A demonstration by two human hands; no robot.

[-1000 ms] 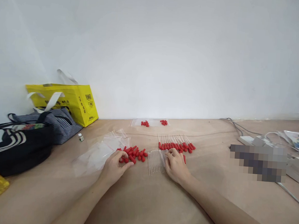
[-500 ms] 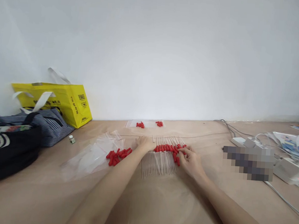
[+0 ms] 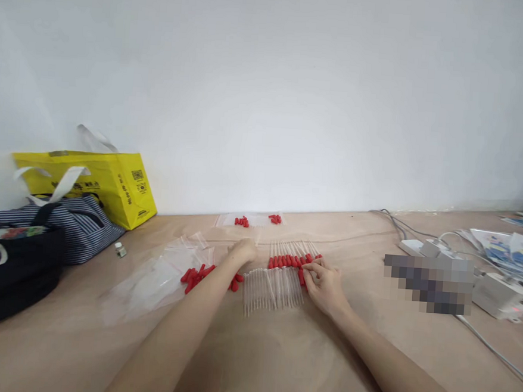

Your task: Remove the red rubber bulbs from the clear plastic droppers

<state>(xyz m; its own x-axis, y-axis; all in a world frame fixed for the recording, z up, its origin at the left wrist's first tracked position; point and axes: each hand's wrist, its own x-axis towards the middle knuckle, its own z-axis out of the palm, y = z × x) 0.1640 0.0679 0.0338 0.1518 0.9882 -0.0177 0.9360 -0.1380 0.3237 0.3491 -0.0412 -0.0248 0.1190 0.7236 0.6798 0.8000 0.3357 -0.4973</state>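
Observation:
My right hand rests on the brown surface with its fingers pinched on a red cap at the right end of a row of clear thin tubes with red caps. A second row of bare clear tubes lies just in front of it. My left hand is stretched further back, left of the capped row; its fingers are curled and I cannot see anything in them. A loose pile of red caps lies beside my left forearm.
Clear plastic bags lie left of the caps. A yellow bag, a striped bag and a black bag stand at the left. A small bottle stands near them. Power strips and cables lie at the right.
My left hand left the loose pile of red caps and reached back beside the capped row. My right hand moved from the bare tubes to the capped row's right end.

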